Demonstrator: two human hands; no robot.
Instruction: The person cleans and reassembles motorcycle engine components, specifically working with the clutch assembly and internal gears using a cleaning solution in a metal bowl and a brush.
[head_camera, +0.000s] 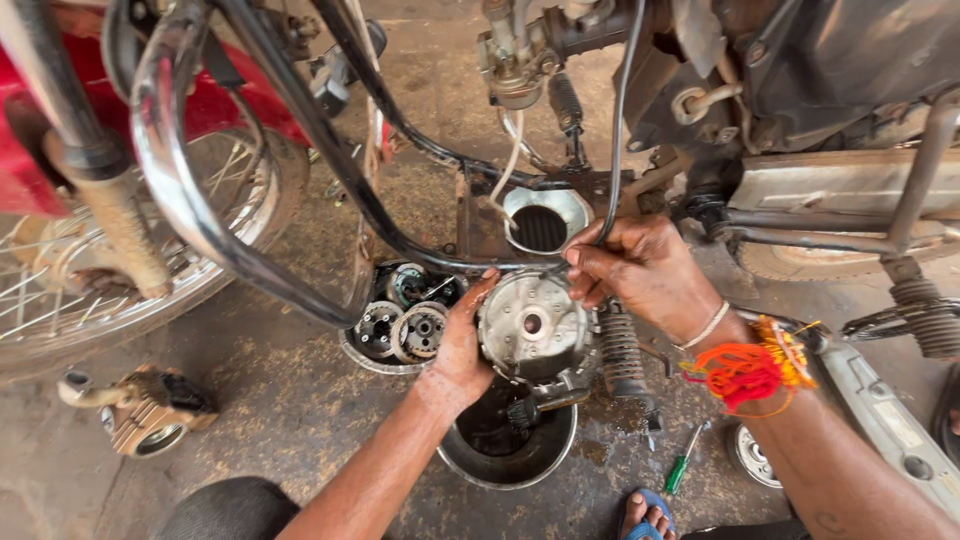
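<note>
Bottom centre: foot in blue sandal (645, 512), green screwdriver (682, 462), dark metal bowl (505, 450) on oily floor (300, 400). Mid-frame: left hand (462, 345) grips left edge of round engine clutch assembly (533, 328) held over bowl; right hand (640, 268), red threads at wrist, fingers pinched on its top rim. Step likely seating or freeing assembly; next needs steady support, careful alignment. Left of it: tray of clutch parts (405, 325). Beyond: motorcycle frame (330, 140), spoked wheel (120, 270).

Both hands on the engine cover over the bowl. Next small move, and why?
Probably lower the round engine cover toward the metal bowl right beneath it. The left hand grips its edge, while the right hand pinches the top beside a black cable that hangs close.
</note>
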